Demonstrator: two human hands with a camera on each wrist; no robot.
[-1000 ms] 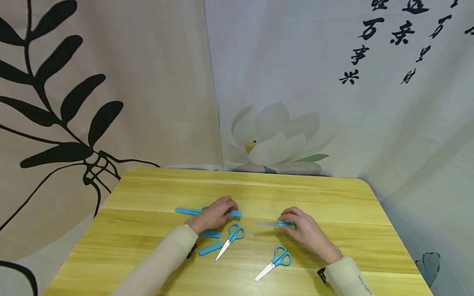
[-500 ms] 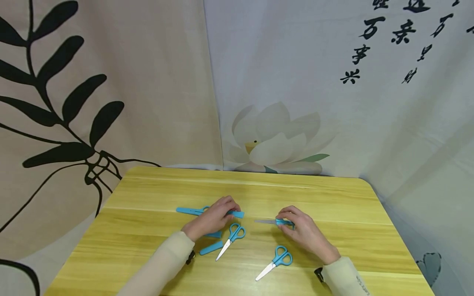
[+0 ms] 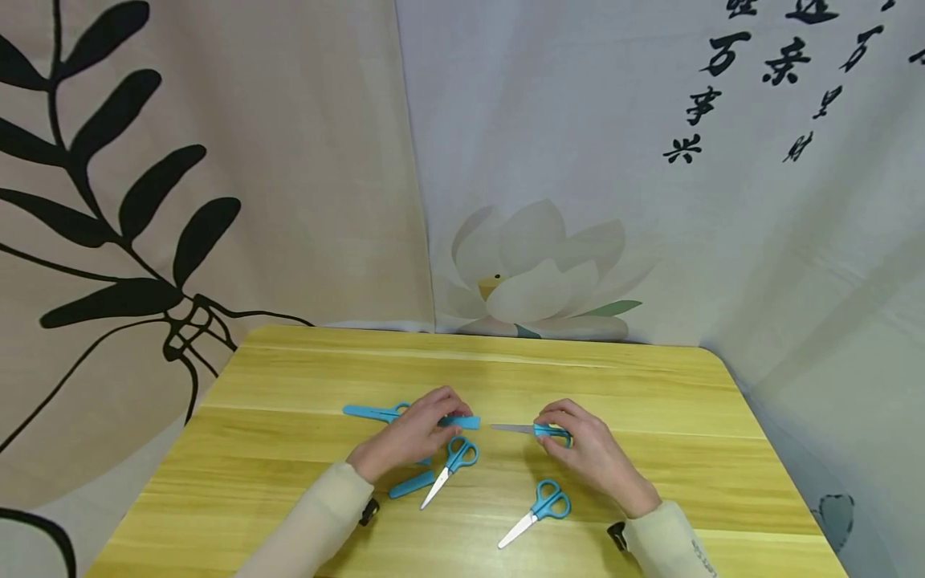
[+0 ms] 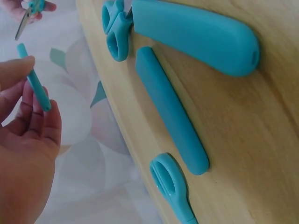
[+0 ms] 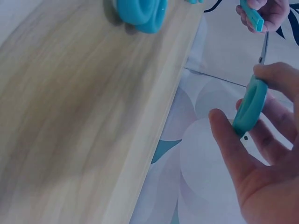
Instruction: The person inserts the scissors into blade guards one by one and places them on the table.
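Observation:
My left hand [image 3: 415, 433] pinches a blue scissors sheath [image 3: 466, 422] between thumb and fingers, its open end facing right. In the right hand [image 3: 596, 453] is a pair of scissors [image 3: 551, 432], pinched at the blue handle [image 5: 250, 109]. Its blades point left, the tip a short gap from the sheath's mouth. Both held things are raised off the table in the wrist views. Below lie bare scissors [image 3: 458, 457] near the left hand and a second bare pair [image 3: 536, 512] lower right.
A loose sheath [image 3: 412, 485] lies beside the nearer scissors; another sheath [image 4: 173, 112] is mostly hidden under the left wrist in the head view. Sheathed scissors [image 3: 370, 412] lie behind the left hand. The wooden table [image 3: 650, 393] ends at a printed curtain.
The right hand has moved slightly left with the scissors, and the left hand slightly right with the sheath. The gap between blade tip and sheath has narrowed.

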